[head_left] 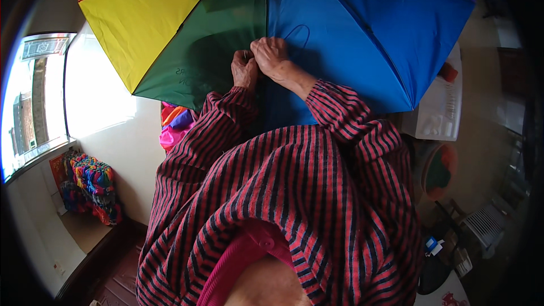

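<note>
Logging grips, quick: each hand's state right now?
Left hand: curled at the umbrella; grip cannot be told.
Right hand: curled closed; anything held is hidden.

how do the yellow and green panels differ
The yellow panel is bright, the green panel much darker. The green one carries faint lettering near its lower edge; none shows on the yellow. In this view the left hand overlaps the green panel, while no hand overlaps the yellow. Both belong to the same umbrella, side by side.

Umbrella [294, 11] blocking ahead, room (narrow) between sleeves [347, 107]
</note>
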The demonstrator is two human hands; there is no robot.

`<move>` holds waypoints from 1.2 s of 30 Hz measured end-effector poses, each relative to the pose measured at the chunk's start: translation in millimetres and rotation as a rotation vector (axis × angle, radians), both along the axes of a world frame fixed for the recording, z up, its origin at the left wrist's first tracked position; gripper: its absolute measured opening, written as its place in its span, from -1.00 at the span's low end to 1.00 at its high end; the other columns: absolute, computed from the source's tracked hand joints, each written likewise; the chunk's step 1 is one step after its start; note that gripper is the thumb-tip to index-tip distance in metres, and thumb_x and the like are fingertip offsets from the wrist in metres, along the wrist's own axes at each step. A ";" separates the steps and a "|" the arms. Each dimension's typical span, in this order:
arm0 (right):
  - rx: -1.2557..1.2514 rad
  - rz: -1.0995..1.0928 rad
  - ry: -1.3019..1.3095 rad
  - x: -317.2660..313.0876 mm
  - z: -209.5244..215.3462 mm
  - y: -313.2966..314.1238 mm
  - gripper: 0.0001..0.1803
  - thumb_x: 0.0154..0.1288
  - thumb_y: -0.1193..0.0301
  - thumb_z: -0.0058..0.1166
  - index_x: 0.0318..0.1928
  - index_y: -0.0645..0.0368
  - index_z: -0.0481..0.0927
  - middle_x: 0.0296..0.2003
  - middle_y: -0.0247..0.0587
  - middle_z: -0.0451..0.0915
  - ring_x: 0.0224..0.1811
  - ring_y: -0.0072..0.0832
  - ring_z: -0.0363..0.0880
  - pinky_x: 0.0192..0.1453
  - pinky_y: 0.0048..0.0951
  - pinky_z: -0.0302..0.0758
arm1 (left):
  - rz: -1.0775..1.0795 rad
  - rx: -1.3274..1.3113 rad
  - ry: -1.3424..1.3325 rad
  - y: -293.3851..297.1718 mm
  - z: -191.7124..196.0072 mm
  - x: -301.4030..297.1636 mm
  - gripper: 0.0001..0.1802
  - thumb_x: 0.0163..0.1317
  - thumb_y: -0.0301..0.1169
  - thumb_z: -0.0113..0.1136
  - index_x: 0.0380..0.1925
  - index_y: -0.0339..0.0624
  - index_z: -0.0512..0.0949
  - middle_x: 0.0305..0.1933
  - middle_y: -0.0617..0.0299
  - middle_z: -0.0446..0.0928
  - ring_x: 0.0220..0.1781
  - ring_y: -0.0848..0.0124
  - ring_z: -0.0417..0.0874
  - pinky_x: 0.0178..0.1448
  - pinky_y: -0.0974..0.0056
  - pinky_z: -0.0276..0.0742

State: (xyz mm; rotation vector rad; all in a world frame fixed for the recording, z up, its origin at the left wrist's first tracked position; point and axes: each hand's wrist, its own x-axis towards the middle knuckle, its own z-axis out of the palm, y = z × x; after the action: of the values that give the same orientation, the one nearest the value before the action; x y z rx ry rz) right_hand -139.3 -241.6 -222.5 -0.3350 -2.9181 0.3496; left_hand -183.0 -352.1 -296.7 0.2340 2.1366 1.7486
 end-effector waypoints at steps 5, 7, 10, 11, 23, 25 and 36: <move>-0.083 -0.051 0.125 -0.2 5.4 7.2 -0.84 0.18 0.39 -0.03 -0.48 0.12 0.58 -0.53 -0.11 0.59 -0.45 -0.20 0.63 -0.44 -0.19 0.52 | -0.050 -0.042 -0.039 8.9 24.4 5.1 -0.77 0.06 -0.42 0.17 -0.30 -0.30 0.45 -0.48 0.12 0.53 -0.56 0.36 0.55 -0.51 0.31 0.48; -0.168 -0.125 0.248 4.6 32.3 11.1 -0.89 0.15 0.39 0.02 -0.46 0.11 0.56 -0.50 -0.08 0.59 -0.46 -0.19 0.63 -0.47 -0.19 0.51 | -0.058 -0.071 -0.112 8.3 30.3 4.7 -0.76 0.03 -0.42 0.18 -0.30 -0.29 0.45 -0.50 0.09 0.53 -0.60 0.32 0.55 -0.51 0.29 0.50; -0.827 -0.025 0.393 -8.6 61.0 -12.7 -0.88 0.23 0.46 -0.03 -0.43 0.23 0.49 -0.56 -0.04 0.55 -0.50 -0.24 0.62 -0.40 -0.19 0.56 | -0.092 -0.201 0.940 -0.1 -0.8 -9.8 -0.74 0.04 -0.40 0.24 -0.26 -0.20 0.45 -0.52 0.10 0.54 -0.63 0.34 0.55 -0.53 0.30 0.49; -1.238 -0.088 0.277 -14.1 72.3 -23.1 -0.89 0.25 0.47 -0.04 -0.40 0.25 0.46 -0.57 -0.08 0.53 -0.50 -0.30 0.61 -0.40 -0.23 0.55 | -0.098 -0.194 0.934 1.1 -3.3 -7.2 -0.74 0.04 -0.40 0.24 -0.26 -0.20 0.45 -0.52 0.10 0.54 -0.63 0.34 0.55 -0.53 0.30 0.49; -0.653 0.191 1.205 -27.1 234.4 -15.1 -0.77 0.28 0.34 -0.02 -0.41 0.27 0.43 -0.59 -0.12 0.45 -0.52 -0.32 0.52 -0.44 -0.30 0.45 | -0.276 -0.379 0.510 18.2 33.7 4.0 -0.80 0.19 -0.27 0.14 -0.37 -0.18 0.52 -0.53 0.13 0.59 -0.53 0.35 0.62 -0.40 0.21 0.53; -0.946 0.210 1.142 -9.8 249.0 20.1 -0.69 0.41 0.27 -0.08 -0.37 0.28 0.36 -0.63 -0.24 0.37 -0.57 -0.51 0.46 -0.48 -0.39 0.45 | -0.301 -0.484 0.682 7.7 30.0 -5.4 -0.80 0.19 -0.28 0.13 -0.37 -0.19 0.53 -0.53 0.12 0.59 -0.54 0.33 0.62 -0.39 0.22 0.54; -0.137 0.324 -0.174 -24.8 19.3 51.0 -0.85 0.03 0.42 0.03 -0.38 0.08 0.63 -0.42 -0.05 0.63 -0.34 -0.10 0.62 -0.32 -0.12 0.52 | 0.133 0.134 -0.581 -0.7 51.3 -21.8 -0.88 0.18 -0.37 0.11 -0.43 -0.17 0.55 -0.56 0.22 0.56 -0.63 0.45 0.49 -0.60 0.40 0.33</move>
State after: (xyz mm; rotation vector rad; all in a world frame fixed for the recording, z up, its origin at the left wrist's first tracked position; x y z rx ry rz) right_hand -164.1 -190.6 -203.1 0.0990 -3.1272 0.5968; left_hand -204.8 -352.8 -245.4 -0.3515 1.6467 1.7575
